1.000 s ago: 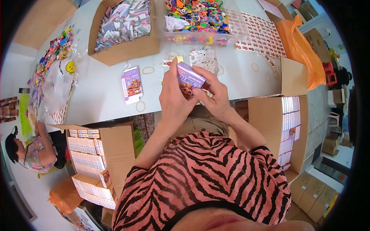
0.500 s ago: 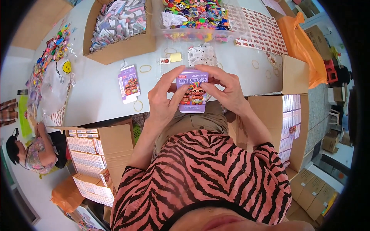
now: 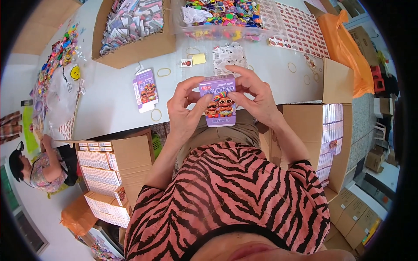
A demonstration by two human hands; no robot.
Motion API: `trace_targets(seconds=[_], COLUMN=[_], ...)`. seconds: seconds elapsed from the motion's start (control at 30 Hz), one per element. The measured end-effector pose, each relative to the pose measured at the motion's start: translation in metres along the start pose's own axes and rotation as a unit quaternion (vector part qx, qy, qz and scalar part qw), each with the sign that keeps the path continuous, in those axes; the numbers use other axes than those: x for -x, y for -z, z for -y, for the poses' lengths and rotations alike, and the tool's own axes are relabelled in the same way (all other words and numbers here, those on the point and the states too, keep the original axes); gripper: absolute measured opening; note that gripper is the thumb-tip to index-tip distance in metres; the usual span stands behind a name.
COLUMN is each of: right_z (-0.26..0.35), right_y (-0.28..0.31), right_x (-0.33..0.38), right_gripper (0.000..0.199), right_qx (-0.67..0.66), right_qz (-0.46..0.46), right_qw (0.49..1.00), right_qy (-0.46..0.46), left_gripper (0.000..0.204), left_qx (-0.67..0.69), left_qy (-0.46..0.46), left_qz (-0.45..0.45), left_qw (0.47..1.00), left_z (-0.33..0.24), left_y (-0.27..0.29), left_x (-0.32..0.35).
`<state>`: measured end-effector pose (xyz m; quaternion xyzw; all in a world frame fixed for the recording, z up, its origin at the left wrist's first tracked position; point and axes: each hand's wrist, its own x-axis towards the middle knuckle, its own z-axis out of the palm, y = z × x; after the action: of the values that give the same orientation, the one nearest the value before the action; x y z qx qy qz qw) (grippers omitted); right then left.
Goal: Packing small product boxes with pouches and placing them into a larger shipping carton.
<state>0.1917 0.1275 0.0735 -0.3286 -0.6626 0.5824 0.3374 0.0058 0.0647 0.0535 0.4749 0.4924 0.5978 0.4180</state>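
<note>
A small purple cardboard box [image 3: 219, 114] with cartoon figures on its front is held over the table's near edge. My left hand [image 3: 185, 108] grips its left side, thumb on the front and fingers behind. My right hand [image 3: 257, 98] holds the right side, its thumb on the front and its index finger raised near the top edge. The box's top looks closed. Beyond it lies a clear packet with black-and-white print [image 3: 229, 58]. Left of my hands, a second purple box [image 3: 146, 89] lies flat with a white flap sticking out.
A carton of folded packets [image 3: 135, 54] and a clear tub of colourful trinkets [image 3: 222, 31] stand at the back. Rubber bands [image 3: 164, 72] and a yellow paper square [image 3: 199, 58] lie between. Cartons of small boxes [image 3: 98, 169] flank me. Another person [image 3: 43, 169] sits at far left.
The box has tilted slightly, so its top edge now shows closed. My right index finger has lifted off the top. My head view has shifted a little.
</note>
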Motion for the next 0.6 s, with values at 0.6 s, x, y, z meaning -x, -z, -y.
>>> trace_targets(seconds=[0.6], right_z=[-0.012], right_y=[-0.002], right_x=[-0.011], right_gripper=[0.034], right_qx=[-0.055], right_qz=[0.037], right_qw=[0.996], right_qy=[-0.058], left_gripper=[0.026], left_qx=[0.037], left_qy=[0.011], left_qz=[0.018], left_qw=[0.999], left_z=[0.013], left_y=[0.010], left_x=[-0.007])
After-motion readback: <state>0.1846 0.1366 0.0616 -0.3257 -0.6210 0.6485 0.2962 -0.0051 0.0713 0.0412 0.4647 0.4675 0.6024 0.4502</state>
